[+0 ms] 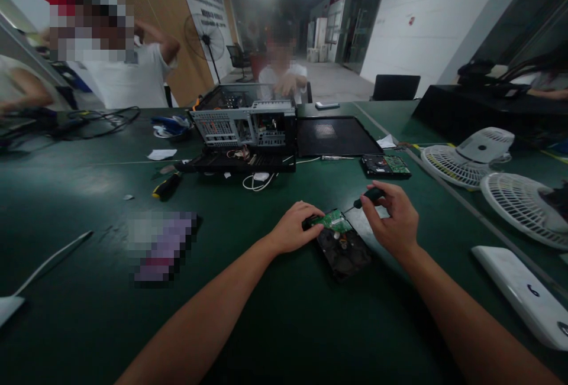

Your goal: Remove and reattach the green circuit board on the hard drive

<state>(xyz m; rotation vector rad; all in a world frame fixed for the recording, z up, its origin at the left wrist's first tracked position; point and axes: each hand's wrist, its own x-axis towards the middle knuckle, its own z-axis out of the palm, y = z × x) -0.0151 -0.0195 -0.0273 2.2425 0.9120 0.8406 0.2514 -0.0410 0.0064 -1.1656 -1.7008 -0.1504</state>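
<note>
A black hard drive (344, 249) lies on the green table (275, 326) in front of me, its green circuit board (335, 220) facing up. My left hand (295, 228) rests on the drive's near-left corner with the fingers curled against it. My right hand (394, 219) grips a small screwdriver (369, 196) with a dark green handle. Its thin shaft points down-left toward the circuit board.
An opened computer case (246, 130) stands mid-table with a black side panel (335, 135) and a second hard drive (385, 165) to its right. Two white fans (465, 160) lie at right, a white casing (523, 296) near me. A yellow-black screwdriver (167, 185) lies left. People sit across.
</note>
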